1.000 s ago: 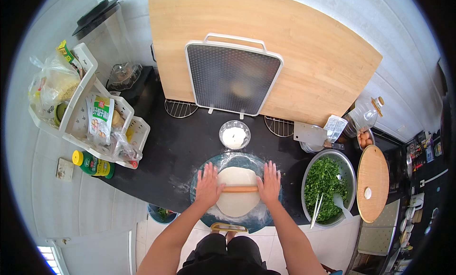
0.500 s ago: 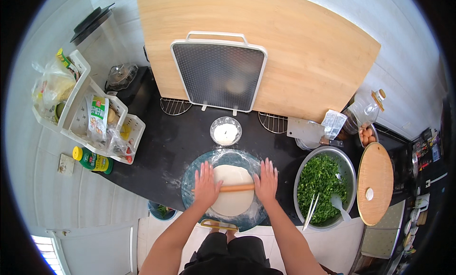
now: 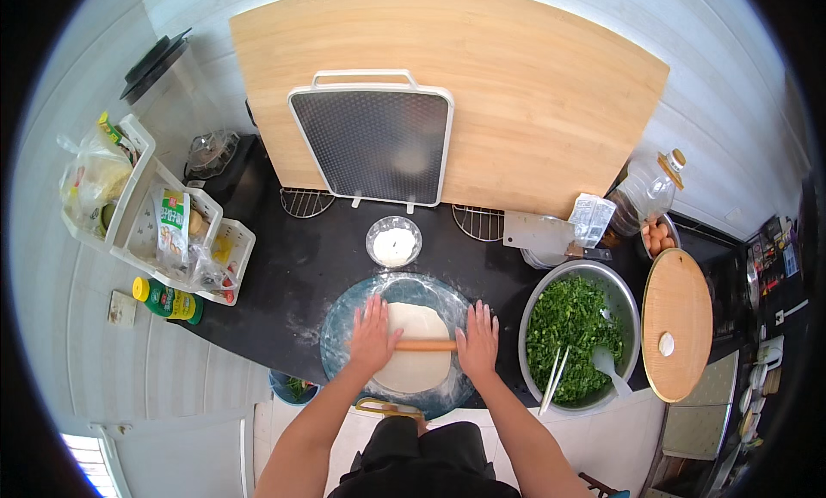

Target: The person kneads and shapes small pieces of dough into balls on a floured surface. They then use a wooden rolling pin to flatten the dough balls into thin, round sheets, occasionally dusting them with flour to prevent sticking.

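Note:
A flat, pale round of dough (image 3: 415,373) lies on a floury blue-green round mat (image 3: 344,382). Across its middle runs a wooden rolling pin (image 3: 425,346). My left hand (image 3: 372,336) presses its palm over the pin's left end, fingers stretched forward and thumb pointing inward along it. On the right end rests the palm of my right hand (image 3: 477,341), its fingers straight and slightly apart. Both hands hide the pin's ends. Beyond the mat stands a clear bowl of white flour (image 3: 393,247).
Right of the mat, a metal bowl (image 3: 632,343) holds chopped greens, chopsticks and a pale spoon. Beside it is a round wooden board (image 3: 688,313) bearing a small dough piece. A cleaver (image 3: 538,231) lies behind. At left stand a tiered white basket (image 3: 129,227) and a green bottle (image 3: 168,300).
The whole view has shifted a little, so most things sit slightly farther left. My hands and the rolling pin have moved slightly toward me over the dough.

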`<state>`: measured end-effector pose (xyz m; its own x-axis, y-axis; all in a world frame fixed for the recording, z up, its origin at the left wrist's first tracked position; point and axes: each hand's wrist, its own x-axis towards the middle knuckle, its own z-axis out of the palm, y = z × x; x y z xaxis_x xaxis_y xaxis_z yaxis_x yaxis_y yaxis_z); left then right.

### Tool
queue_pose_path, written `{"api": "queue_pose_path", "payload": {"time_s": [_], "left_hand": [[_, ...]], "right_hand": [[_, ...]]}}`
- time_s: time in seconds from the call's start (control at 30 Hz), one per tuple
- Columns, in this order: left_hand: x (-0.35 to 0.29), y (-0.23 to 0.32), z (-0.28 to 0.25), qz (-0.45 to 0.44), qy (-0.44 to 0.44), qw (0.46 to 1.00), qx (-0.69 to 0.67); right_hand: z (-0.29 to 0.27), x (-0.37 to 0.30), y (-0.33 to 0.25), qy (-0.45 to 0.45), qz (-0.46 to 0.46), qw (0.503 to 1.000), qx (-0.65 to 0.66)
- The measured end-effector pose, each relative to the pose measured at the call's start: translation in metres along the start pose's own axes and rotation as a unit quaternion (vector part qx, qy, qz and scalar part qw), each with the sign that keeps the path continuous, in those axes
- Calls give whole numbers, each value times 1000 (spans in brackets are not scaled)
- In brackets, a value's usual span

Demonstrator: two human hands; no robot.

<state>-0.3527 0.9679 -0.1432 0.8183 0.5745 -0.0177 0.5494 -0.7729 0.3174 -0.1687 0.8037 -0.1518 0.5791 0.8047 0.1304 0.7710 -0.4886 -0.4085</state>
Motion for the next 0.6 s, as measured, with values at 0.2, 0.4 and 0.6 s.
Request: {"api": "queue_pose_path", "payload": {"time_s": [0.2,0.4,0.6], "left_hand": [[-75,-8,-7,25,-65,996,-51],[-83,-30,-4,-4,-36,999,-17],[32,-63,-28,69,20,997,15]], "right_hand": [[-14,-72,-13,-130,-94,987,20],[-3,-43,-26,-178,-146,973,-35],[27,-1,-62,-31,13,999,-6]]}}
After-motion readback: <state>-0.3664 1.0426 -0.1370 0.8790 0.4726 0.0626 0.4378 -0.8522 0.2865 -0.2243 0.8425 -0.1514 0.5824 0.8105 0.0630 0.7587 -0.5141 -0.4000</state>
